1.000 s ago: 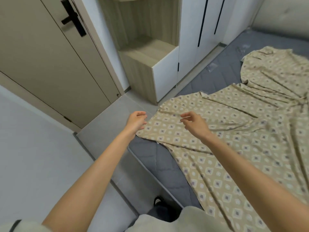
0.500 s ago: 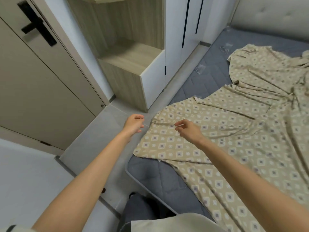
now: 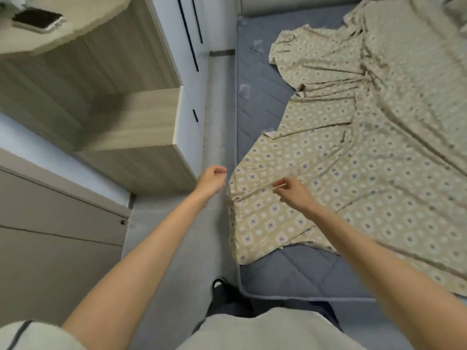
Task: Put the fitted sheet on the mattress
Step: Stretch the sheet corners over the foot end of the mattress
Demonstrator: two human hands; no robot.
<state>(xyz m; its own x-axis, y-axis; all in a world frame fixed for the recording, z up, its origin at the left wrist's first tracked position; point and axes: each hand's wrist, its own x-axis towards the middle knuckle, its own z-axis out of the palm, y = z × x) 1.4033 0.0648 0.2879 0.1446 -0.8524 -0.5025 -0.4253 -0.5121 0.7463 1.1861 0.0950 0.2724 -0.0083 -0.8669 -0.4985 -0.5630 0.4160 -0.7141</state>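
Observation:
The beige fitted sheet (image 3: 353, 160) with a diamond print lies loose and wrinkled across the blue-grey quilted mattress (image 3: 285, 271). The mattress's near corner and its left strip are bare. My right hand (image 3: 290, 190) pinches a raised fold of the sheet near its left corner. My left hand (image 3: 212, 179) hovers with curled fingers right at the sheet's left edge, over the side of the bed. Whether it holds the fabric I cannot tell.
A wooden cabinet with an open shelf (image 3: 131, 130) and white wardrobe doors (image 3: 187, 46) stand close along the bed's left side, leaving a narrow grey gap (image 3: 217, 109). A phone (image 3: 38, 20) lies on the cabinet top. My foot (image 3: 219, 286) is by the mattress's near corner.
My view has swung so that I look straight down along the bed's left side. Both hands stay at the sheet's left corner, and that corner now hangs slightly over the mattress edge.

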